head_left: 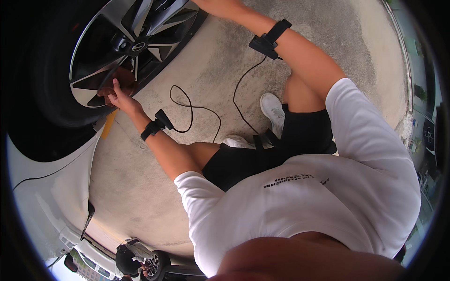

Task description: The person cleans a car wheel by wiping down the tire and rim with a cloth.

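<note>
A car's alloy wheel (139, 46) with dark and silver spokes fills the upper left. My left hand (123, 100) is at the lower part of its rim, thumb raised and fingers bent; a reddish-brown patch (123, 79) lies around the fingertips, and whether it is a cloth or a reflection I cannot tell. At the top edge, my right hand (219, 6) reaches toward the wheel's upper right side, with its fingers cut off by the frame. Black straps with small devices are on both wrists, trailing thin black cables (191, 105).
The silver car's body panel (52, 189) runs down the left side. Cables lie over the concrete floor (140, 175) by my white shoes (272, 109). Farther off at the bottom, another person (128, 260) in dark clothing is beside another car's wheel (153, 265).
</note>
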The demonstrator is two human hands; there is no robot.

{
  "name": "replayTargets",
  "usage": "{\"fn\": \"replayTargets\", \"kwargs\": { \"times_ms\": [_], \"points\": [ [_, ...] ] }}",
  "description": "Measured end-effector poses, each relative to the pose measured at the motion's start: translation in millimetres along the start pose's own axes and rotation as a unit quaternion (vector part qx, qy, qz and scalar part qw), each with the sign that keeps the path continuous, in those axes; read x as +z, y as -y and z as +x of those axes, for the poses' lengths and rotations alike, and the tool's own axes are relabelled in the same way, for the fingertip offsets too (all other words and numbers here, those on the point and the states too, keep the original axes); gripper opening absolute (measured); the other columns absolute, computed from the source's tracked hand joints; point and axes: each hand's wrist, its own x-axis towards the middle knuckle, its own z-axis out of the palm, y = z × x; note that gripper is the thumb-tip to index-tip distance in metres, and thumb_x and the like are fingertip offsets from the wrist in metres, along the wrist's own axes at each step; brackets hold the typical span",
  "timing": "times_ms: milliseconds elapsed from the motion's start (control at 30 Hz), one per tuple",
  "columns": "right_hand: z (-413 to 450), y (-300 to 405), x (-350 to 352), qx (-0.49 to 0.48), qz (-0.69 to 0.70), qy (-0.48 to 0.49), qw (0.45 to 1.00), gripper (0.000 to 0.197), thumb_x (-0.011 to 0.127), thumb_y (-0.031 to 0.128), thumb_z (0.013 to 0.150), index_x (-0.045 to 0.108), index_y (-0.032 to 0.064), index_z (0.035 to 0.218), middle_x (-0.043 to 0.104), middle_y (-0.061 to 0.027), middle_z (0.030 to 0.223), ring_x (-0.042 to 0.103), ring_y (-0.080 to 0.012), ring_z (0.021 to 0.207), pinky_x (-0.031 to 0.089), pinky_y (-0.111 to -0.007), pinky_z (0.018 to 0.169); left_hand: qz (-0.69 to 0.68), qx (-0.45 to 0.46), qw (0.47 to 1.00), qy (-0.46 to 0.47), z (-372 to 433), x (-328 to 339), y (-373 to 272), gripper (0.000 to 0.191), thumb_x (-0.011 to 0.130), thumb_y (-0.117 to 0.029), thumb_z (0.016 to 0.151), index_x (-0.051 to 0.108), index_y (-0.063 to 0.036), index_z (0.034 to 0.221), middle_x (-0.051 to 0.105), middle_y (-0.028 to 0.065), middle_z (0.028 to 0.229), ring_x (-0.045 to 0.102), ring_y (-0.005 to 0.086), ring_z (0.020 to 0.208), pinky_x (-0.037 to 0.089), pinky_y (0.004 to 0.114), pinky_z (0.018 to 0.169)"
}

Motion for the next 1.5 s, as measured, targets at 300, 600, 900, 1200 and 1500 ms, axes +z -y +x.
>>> {"fn": "replayTargets", "kwargs": {
  "times_ms": [300, 600, 900, 1200, 1500],
  "points": [
    [3.5, 10.3, 13.5, 0.012, -0.015, 0.048, 0.999, 0.047, 0.065, 0.005, 0.081, 0.051, 0.0068, 0.126, 0.058, -0.0136, 0.104, 0.061, -0.0270, 0.089, 0.053, -0.037, 0.078, 0.504, 0.339, 0.792, 0.062, -6.6, 7.9, 47.9, 0.048, 0.065, -0.030, 0.091, 0.054, 0.0013, 0.126, 0.063, 0.0244, 0.120, 0.059, 0.0420, 0.111, 0.042, 0.051, 0.101],
    [-7.2, 23.7, 22.1, -0.067, -0.094, 0.039, 0.992, 0.059, 0.061, 0.004, 0.079, 0.044, 0.0033, 0.136, 0.051, -0.0211, 0.122, 0.052, -0.0422, 0.114, 0.047, -0.050, 0.093, 0.564, 0.188, 0.804, -0.008, -4.2, -53.8, 24.7, 0.041, 0.061, -0.026, 0.090, 0.058, 0.0006, 0.121, 0.067, 0.0249, 0.111, 0.062, 0.0466, 0.101, 0.047, 0.051, 0.088],
    [-8.5, 7.7, 28.7, -0.054, -0.145, 0.045, 0.987, 0.069, 0.064, 0.011, 0.078, 0.038, -0.0008, 0.141, 0.049, -0.0232, 0.127, 0.050, -0.0432, 0.117, 0.044, -0.050, 0.097, 0.362, 0.263, 0.870, 0.206, -35.7, 21.0, 55.3, 0.042, 0.066, -0.025, 0.091, 0.056, 0.0000, 0.123, 0.058, 0.0266, 0.124, 0.055, 0.0473, 0.111, 0.043, 0.052, 0.095],
    [15.1, 10.1, 13.1, -0.024, -0.201, 0.120, 0.972, 0.044, 0.062, 0.015, 0.082, 0.049, 0.0039, 0.123, 0.056, -0.0168, 0.117, 0.053, -0.0359, 0.120, 0.029, -0.058, 0.110, 0.467, 0.333, 0.817, 0.052, -11.0, -5.7, 33.8, 0.062, 0.071, -0.035, 0.088, 0.050, 0.0006, 0.133, 0.049, 0.0301, 0.132, 0.046, 0.0473, 0.121, 0.035, 0.054, 0.105],
    [17.6, 9.4, 38.3, 0.015, -0.153, 0.048, 0.987, 0.042, 0.065, 0.016, 0.082, 0.050, 0.0000, 0.118, 0.056, -0.0223, 0.117, 0.056, -0.0427, 0.111, 0.044, -0.049, 0.095, 0.453, 0.287, 0.842, 0.051, 3.7, 6.9, 51.3, 0.062, 0.060, -0.028, 0.090, 0.040, 0.0125, 0.133, 0.039, 0.0339, 0.147, 0.038, 0.0496, 0.134, 0.030, 0.054, 0.111]
  ]
}}
